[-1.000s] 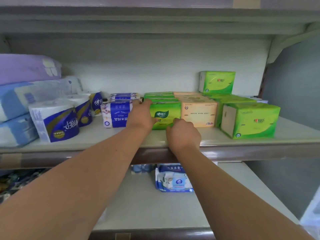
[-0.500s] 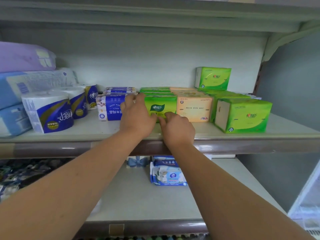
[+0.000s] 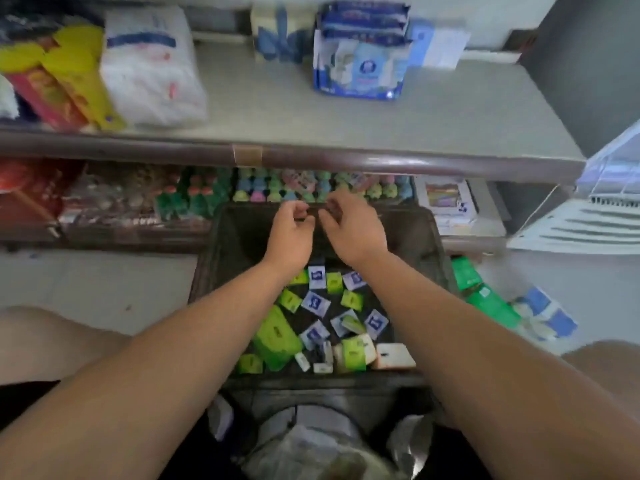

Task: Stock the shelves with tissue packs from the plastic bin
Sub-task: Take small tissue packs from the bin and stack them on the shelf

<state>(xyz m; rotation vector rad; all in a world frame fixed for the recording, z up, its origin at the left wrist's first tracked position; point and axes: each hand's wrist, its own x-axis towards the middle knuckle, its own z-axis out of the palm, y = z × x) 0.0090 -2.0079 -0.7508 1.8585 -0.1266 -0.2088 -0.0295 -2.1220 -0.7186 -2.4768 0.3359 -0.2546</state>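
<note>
A dark plastic bin [image 3: 207,271] stands on the floor below me. It holds several small green and blue-white tissue packs [image 3: 315,303], a larger green pack [image 3: 277,337] and a peach pack [image 3: 394,356]. My left hand [image 3: 289,233] and my right hand [image 3: 353,230] hover side by side over the bin's far half, above the packs. Their fingers hang loosely curled and hold nothing. The picture is blurred by motion.
The grey shelf [image 3: 311,112] above the bin carries a blue wipes pack [image 3: 360,67], a white bag [image 3: 149,67] and yellow packaging [image 3: 69,64]. Small colourful items [image 3: 277,188] fill the lowest shelf. Green packs [image 3: 485,299] lie on the floor at the right, beside a white crate [image 3: 588,223].
My view has dropped from the upper shelf to the bin on the floor. Both hands have left the green pack on that shelf and come down over the bin.
</note>
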